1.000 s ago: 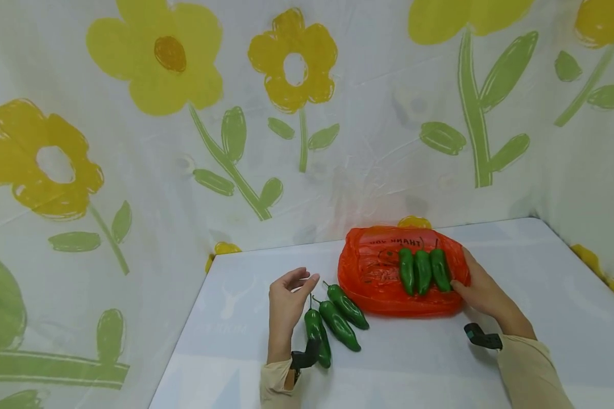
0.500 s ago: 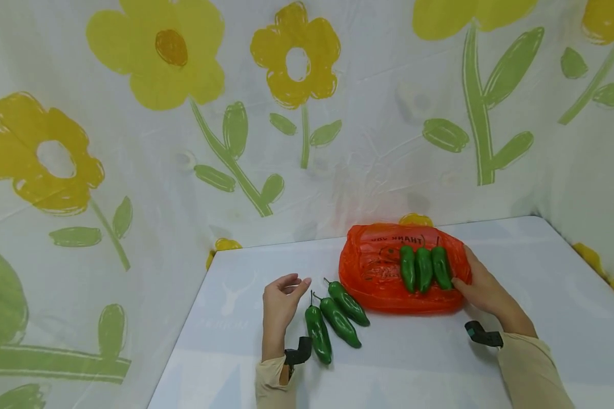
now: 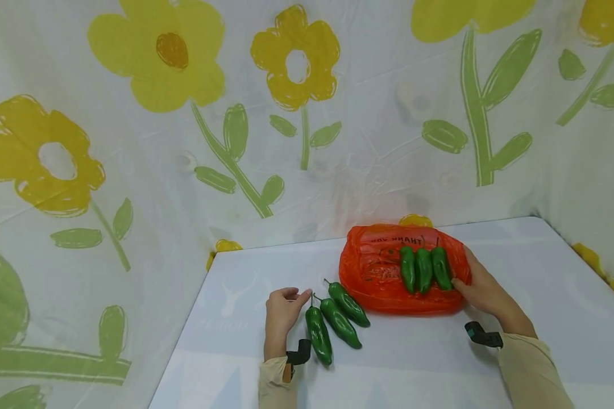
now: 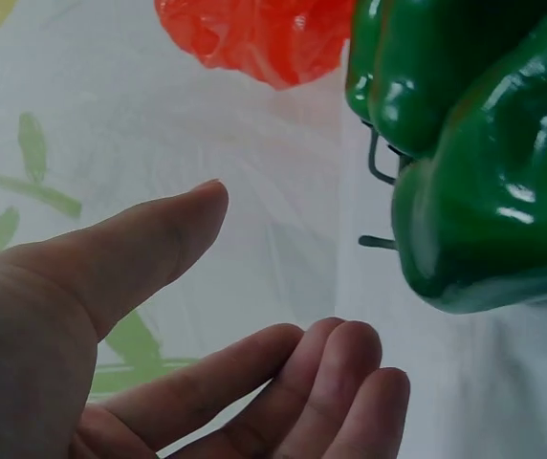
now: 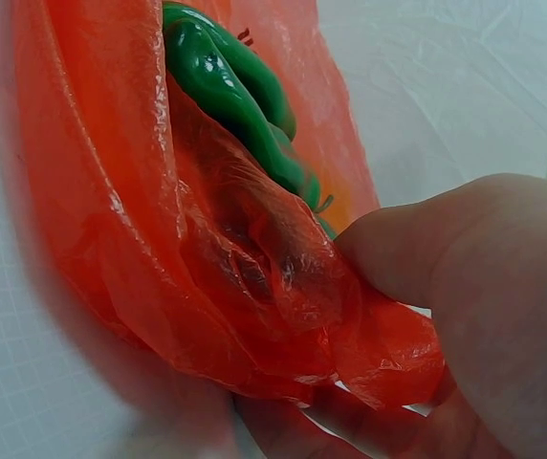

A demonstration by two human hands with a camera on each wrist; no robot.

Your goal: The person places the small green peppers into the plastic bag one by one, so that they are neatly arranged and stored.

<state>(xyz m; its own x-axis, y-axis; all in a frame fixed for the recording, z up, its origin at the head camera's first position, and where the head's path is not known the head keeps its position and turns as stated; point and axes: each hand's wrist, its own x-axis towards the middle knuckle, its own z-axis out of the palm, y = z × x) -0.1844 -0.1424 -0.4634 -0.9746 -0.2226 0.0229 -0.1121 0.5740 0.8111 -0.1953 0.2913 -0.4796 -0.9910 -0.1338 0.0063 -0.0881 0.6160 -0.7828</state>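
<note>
Three green peppers lie side by side on the table: the leftmost pepper, a middle pepper and one nearest the bag. My left hand is beside the leftmost pepper's stem, its fingertips close to it in the head view. In the left wrist view the thumb stands apart from the fingers, with nothing between them. A red plastic bag lies flat, bearing three more green peppers. My right hand pinches the bag's right edge; the thumb is on top, beside the peppers.
The white table meets a hanging sheet printed with yellow flowers at the back. A black wrist camera sits on the left wrist, near the leftmost pepper; another wrist camera is on the right.
My left hand has shifted slightly left and toward me, and its fingertips have come lower beside the leftmost stem. The right hand keeps its pinch on the bag; the peppers lie as before.
</note>
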